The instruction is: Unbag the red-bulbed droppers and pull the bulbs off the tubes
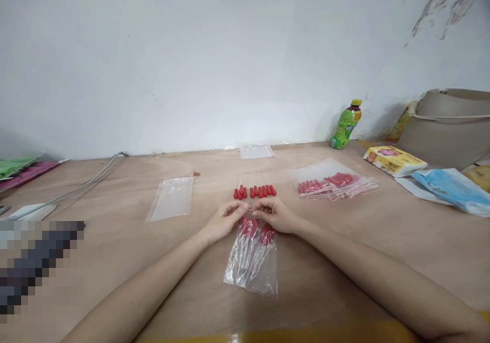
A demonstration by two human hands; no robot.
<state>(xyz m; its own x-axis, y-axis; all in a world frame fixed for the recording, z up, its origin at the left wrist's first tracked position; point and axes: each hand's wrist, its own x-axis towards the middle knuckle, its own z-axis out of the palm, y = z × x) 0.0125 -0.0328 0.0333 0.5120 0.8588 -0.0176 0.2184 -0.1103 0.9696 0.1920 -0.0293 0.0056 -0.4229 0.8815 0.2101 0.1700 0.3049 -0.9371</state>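
Forearms partly off-cam, bag mouth unclear

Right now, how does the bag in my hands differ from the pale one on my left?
The held bag shows red-tipped tubes inside; the left bag shows none. Your left hand and right hand pinch the held bag, while the left bag lies flat on the table. Both are plastic.

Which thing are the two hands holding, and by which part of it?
The left hand and right hand pinch a clear plastic bag by its far edge, beside the red ends of the tubes inside.
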